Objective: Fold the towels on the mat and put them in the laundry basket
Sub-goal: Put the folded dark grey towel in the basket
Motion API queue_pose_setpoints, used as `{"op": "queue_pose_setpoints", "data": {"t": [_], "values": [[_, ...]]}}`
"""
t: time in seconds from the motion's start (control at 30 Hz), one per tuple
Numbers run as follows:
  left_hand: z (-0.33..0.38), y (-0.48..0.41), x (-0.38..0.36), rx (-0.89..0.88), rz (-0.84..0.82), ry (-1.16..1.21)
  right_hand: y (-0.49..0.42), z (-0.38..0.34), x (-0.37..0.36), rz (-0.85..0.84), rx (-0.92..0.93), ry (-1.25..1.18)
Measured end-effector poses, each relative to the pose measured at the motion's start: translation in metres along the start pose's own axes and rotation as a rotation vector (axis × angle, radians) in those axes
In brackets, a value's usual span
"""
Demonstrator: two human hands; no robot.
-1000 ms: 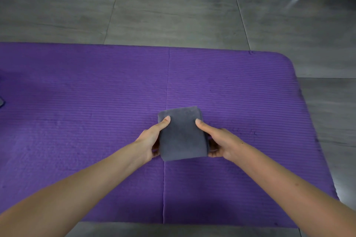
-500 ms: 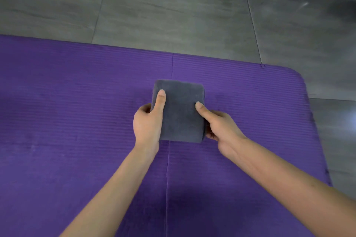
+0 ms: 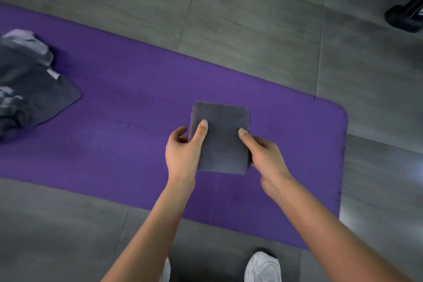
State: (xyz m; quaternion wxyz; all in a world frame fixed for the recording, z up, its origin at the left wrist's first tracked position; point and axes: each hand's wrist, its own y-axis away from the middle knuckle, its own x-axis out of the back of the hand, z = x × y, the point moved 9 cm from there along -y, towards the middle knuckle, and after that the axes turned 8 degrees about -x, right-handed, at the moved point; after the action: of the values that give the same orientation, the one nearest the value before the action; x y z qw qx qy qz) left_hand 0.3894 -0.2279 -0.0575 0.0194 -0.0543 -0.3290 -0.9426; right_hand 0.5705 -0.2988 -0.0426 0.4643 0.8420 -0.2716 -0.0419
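**Asker:** Well, from the head view, where is the towel?

**Describer:** You hold 1 folded grey towel [image 3: 220, 142] between both hands, near the middle of the view. It is a thick, compact rectangle with rounded corners. Behind it lies the purple mat [image 3: 137, 103], and the towel sits over the mat's right part, close to the rounded end.

**Asker:** And the hands?

**Describer:** Your left hand [image 3: 183, 151] grips the towel's left edge: the thumb lies flat on top, pointing away from you, and the fingers [image 3: 180, 135] curl around and under that edge. Your right hand [image 3: 263, 155] pinches the right edge, with the thumb tip on top near the far corner and the other fingers tucked beneath, mostly hidden. Both forearms are bare and reach in from the bottom of the view.

**Asker:** What else is on the mat?

**Describer:** At its left end, well apart from your hands, a loose heap of grey towels [image 3: 29, 89] lies crumpled. 1 flat corner of it points toward the middle of the mat.

**Asker:** And around the mat?

**Describer:** You are looking down on a grey tiled floor [image 3: 251, 30] on every side. The toes of your 2 white shoes [image 3: 263, 268] show at the bottom edge, on the tiles just short of the mat. A blurred black object [image 3: 405, 16] sits at the top right corner; what it is cannot be told.
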Motion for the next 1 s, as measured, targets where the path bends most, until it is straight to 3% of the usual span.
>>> {"op": "queue_pose_setpoints", "data": {"t": [0.27, 0.6, 0.77, 1.0], "values": [[0.161, 0.131, 0.162, -0.074, 0.062, 0.094, 0.204, -0.105, -0.084, -0.12, -0.042, 0.181], [0.357, 0.254, 0.396, -0.229, 0.109, 0.201, 0.456, -0.22, -0.247, -0.277, 0.018, 0.337], [0.402, 0.271, 0.511, -0.28, 0.09, 0.184, 0.537, -0.253, -0.344, -0.332, 0.1, 0.396], [0.427, 0.235, 0.644, -0.212, 0.21, 0.334, 0.587, -0.261, -0.49, -0.439, 0.085, 0.43]]}}
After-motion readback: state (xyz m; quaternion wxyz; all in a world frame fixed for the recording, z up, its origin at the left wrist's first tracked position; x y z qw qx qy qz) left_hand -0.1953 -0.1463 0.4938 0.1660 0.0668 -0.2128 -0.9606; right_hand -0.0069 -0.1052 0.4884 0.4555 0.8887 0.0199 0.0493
